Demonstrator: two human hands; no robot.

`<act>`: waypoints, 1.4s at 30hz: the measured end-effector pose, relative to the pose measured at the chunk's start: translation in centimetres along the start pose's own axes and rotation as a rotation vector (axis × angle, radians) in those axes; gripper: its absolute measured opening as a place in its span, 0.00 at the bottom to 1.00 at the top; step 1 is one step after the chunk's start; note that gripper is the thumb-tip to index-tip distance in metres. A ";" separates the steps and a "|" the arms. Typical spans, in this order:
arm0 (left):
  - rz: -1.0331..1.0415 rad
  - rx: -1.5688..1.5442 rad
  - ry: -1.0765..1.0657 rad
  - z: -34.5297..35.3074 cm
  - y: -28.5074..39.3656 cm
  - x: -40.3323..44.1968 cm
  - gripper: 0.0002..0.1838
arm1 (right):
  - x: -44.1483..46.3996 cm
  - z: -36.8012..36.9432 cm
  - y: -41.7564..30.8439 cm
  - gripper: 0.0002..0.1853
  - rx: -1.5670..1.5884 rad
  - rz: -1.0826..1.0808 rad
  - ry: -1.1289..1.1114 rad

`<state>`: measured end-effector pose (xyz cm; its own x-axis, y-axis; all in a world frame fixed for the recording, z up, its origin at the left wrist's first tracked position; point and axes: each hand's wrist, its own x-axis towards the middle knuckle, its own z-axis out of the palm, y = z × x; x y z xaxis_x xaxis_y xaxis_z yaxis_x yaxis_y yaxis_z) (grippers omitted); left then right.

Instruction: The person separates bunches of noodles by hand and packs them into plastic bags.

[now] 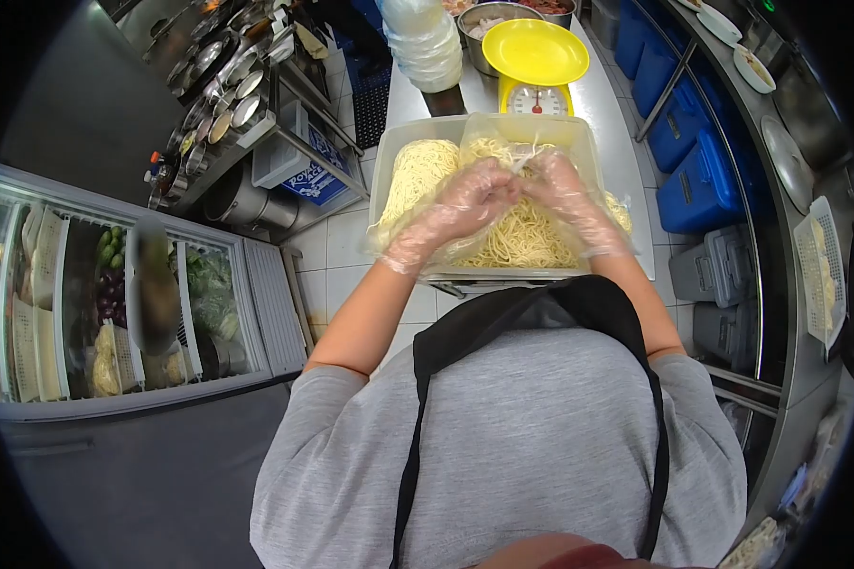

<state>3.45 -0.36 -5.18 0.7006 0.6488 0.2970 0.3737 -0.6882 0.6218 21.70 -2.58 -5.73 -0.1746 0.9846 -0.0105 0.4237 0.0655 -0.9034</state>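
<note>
Both hands wear clear plastic gloves and meet over a translucent plastic bin (386,161) of pale yellow noodles. My left hand (479,194) is closed, its fingers pinching a whitish, twisted end of a clear plastic bag (522,152). Pressed close beside it, my right hand (562,180) is closed on the same bag end. A packed mound of noodles (419,180) fills the bin's left side. Under and below the hands lie looser noodles (522,242). How much the bag holds is hard to make out behind the gloves.
A kitchen scale (538,100) with a yellow pan stands just beyond the bin, beside stacked clear plastic containers (422,47) and a metal pot (479,59). An open-topped chiller (256,303) of vegetables is at left. Blue bins (700,185) sit under the right counter.
</note>
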 end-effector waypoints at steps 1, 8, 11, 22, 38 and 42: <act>-0.013 -0.072 0.018 -0.4 -0.6 -0.1 0.11 | -0.5 -0.1 0.0 0.20 0.486 -0.148 -0.037; -0.001 0.557 0.182 -0.6 -1.7 1.3 0.34 | -1.7 1.4 -1.0 0.40 0.344 -0.134 0.244; -0.290 -0.250 0.159 -1.0 0.2 2.4 0.36 | -1.0 3.3 -0.4 0.46 0.406 -0.197 0.287; -0.496 -1.381 0.564 -6.2 3.6 -0.1 0.39 | -0.6 -3.9 -4.1 0.30 0.692 -0.225 0.002; -0.420 -0.399 0.398 -3.5 0.4 -1.0 0.28 | 5.3 -4.7 -15.2 0.46 -0.484 -0.511 -0.256; -0.419 -0.265 0.258 -4.0 -3.2 -1.1 0.20 | 3.1 -8.3 -23.3 0.38 -0.566 -0.449 -0.313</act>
<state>-0.92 2.45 -4.63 0.3409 0.9307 0.1322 0.3995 -0.2707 0.8759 18.67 0.33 18.88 -0.6429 0.7584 0.1071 0.6269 0.6013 -0.4954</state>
